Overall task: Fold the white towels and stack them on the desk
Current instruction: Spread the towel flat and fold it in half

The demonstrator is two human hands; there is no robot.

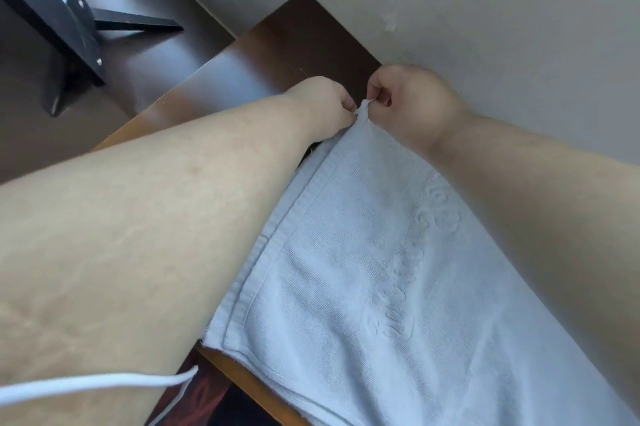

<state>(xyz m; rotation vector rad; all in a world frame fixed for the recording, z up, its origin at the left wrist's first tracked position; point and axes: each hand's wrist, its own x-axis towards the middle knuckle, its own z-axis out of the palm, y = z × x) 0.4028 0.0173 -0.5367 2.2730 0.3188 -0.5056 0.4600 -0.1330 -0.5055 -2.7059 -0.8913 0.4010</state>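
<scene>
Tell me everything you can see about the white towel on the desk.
The white towel looks like terry cloth, with a stitched hem band along its left edge and raised lettering woven in, too faint to read. It lies spread flat on the dark wooden desk, running from the far corner toward the camera, its near part reaching past the desk's front edge. Both hands pinch its far corner: the left hand and the right hand meet there. The forearms lie over its sides.
</scene>
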